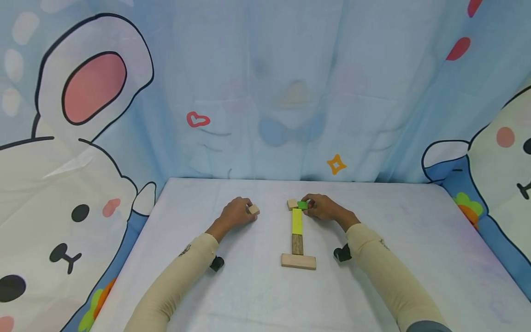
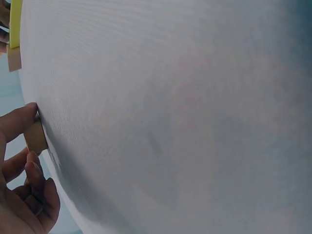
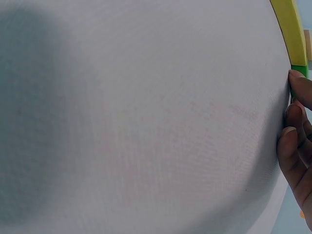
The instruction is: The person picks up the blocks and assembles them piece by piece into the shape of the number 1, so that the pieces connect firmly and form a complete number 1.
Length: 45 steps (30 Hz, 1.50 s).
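My left hand [image 1: 239, 212] pinches a small plain wooden block [image 1: 254, 209] close over the table, left of a row of blocks. With my right hand [image 1: 325, 207] I pinch a green block [image 1: 303, 205] at the row's far end. Beside it on the left sits another small plain wooden block [image 1: 292, 204]. A long yellow block [image 1: 297, 221] runs toward me from these two, followed by a brown block [image 1: 297, 244] and a wide pale wooden block [image 1: 298, 261] lying crosswise. In the right wrist view, the green block [image 3: 300, 70] meets the yellow block's end, partly hidden by my fingers.
A white cloth covers the table [image 1: 249, 295]. Behind it hangs a light blue curtain [image 1: 265, 69] with cartoon figures at both sides. Small black cameras [image 1: 342, 253] are worn at both wrists, below the beige sleeves [image 1: 386, 272].
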Each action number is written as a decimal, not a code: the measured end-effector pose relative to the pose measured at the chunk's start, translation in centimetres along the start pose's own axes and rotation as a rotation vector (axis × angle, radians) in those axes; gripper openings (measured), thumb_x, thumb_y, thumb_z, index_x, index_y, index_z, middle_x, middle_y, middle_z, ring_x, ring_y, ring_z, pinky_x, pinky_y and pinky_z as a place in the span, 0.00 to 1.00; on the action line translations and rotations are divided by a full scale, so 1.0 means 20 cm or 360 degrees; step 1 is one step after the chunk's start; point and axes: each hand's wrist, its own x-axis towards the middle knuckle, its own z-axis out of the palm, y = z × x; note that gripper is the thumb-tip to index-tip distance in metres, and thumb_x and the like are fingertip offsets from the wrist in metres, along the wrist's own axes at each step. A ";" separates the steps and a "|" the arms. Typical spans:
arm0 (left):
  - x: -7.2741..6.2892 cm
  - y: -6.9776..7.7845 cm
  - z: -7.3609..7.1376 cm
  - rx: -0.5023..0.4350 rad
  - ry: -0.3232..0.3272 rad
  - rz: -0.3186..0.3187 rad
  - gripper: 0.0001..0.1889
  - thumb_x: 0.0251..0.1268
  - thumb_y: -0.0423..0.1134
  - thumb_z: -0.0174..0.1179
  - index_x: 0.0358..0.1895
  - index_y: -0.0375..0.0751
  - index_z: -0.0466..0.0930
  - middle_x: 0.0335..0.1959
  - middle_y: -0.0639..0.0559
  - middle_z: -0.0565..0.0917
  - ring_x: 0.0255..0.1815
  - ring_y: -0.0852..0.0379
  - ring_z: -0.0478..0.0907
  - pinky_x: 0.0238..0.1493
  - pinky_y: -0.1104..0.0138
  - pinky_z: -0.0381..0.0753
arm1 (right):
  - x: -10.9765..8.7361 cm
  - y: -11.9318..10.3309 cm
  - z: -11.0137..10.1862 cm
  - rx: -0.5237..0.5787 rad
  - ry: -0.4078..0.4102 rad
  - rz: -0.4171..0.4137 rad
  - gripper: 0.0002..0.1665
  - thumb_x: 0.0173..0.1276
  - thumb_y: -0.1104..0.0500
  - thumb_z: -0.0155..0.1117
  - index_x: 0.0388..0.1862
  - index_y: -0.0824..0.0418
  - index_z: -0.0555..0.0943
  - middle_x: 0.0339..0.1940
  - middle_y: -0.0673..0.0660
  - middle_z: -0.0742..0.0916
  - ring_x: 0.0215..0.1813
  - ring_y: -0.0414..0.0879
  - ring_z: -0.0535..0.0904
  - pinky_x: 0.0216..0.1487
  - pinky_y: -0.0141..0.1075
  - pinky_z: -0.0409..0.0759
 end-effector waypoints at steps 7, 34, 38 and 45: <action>0.00 -0.01 0.00 -0.0014 -0.0034 -0.0007 0.21 0.64 0.48 0.68 0.55 0.40 0.82 0.44 0.47 0.87 0.40 0.55 0.80 0.42 0.60 0.78 | 0.01 0.01 0.01 -0.0015 -0.0003 0.0018 0.23 0.72 0.57 0.65 0.63 0.61 0.77 0.46 0.59 0.83 0.46 0.50 0.76 0.50 0.46 0.75; 0.00 0.03 0.01 -0.0092 -0.0020 0.0026 0.17 0.66 0.45 0.67 0.53 0.40 0.82 0.40 0.49 0.87 0.38 0.57 0.80 0.42 0.61 0.78 | 0.00 0.01 0.01 0.0010 0.0003 0.0028 0.23 0.71 0.58 0.66 0.62 0.61 0.77 0.46 0.60 0.83 0.46 0.51 0.76 0.50 0.46 0.75; 0.00 0.05 0.01 -0.0091 -0.0023 0.0021 0.18 0.66 0.46 0.67 0.54 0.40 0.82 0.41 0.48 0.87 0.38 0.57 0.81 0.43 0.61 0.79 | 0.00 0.01 0.01 -0.0004 0.0008 0.0017 0.22 0.71 0.58 0.65 0.62 0.61 0.77 0.46 0.59 0.83 0.46 0.51 0.76 0.50 0.46 0.75; 0.01 0.09 0.01 -0.0094 -0.0034 0.0064 0.18 0.66 0.45 0.66 0.54 0.38 0.82 0.40 0.48 0.87 0.36 0.58 0.81 0.39 0.63 0.78 | 0.00 0.00 0.01 -0.0003 0.0011 0.0038 0.22 0.71 0.58 0.66 0.62 0.60 0.77 0.45 0.58 0.83 0.47 0.50 0.76 0.51 0.47 0.75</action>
